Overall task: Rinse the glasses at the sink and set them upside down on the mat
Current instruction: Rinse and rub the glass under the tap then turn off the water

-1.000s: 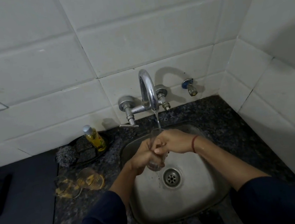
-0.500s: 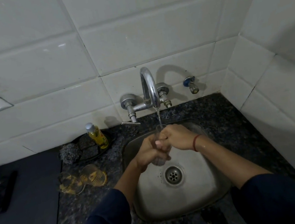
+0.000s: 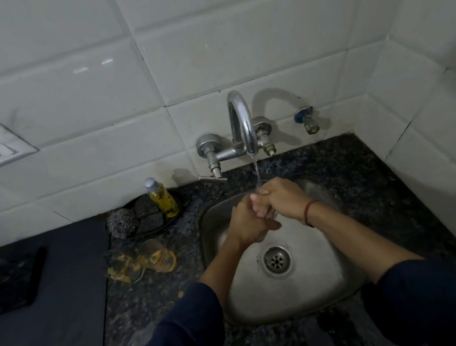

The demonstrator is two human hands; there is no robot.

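Both hands are over the round steel sink [image 3: 307, 292], under the chrome gooseneck tap [image 3: 240, 122]. Left hand [image 3: 246, 223] wraps a clear glass [image 3: 260, 187], mostly hidden, rim up in the thin stream; right hand [image 3: 283, 197] curls over its top. Two dirty glasses [image 3: 145, 260] lie tipped on the speckled granite counter [image 3: 364, 173].

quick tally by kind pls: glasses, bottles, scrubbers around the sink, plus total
Glasses: 3, one held under the tap by the left hand and right hand, mostly hidden; two glasses on the counter
Yellow bottle: 1
Steel wool scrubber: 1
Total: 5
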